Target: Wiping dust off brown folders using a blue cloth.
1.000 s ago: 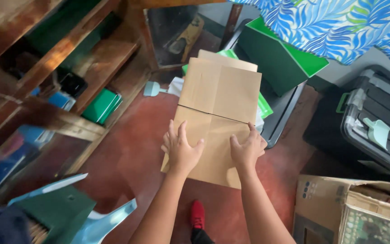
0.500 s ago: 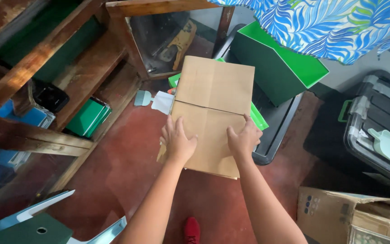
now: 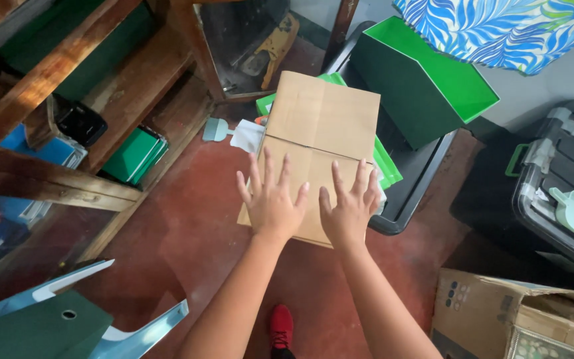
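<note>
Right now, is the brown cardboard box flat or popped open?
Flat. The cardboard box is one thin sheet with a crease across its middle, and both hands, left and right, lie spread on it.

We note flattened box (image 3: 317, 156): brown cardboard, matt, smooth, one crease across. Floor (image 3: 187, 226): dark red, slightly polished, dusty. Shelf (image 3: 101, 100): worn wood, rough grain, dull sheen. Green bin (image 3: 426, 86): plastic, satin inside. Black crate (image 3: 566, 179): hard plastic, matt. Cloth (image 3: 499, 30): blue leaf print, soft. Open carton (image 3: 493, 312): scuffed cardboard.

Plain brown cardboard (image 3: 320, 143), green bin (image 3: 426, 93)
</note>
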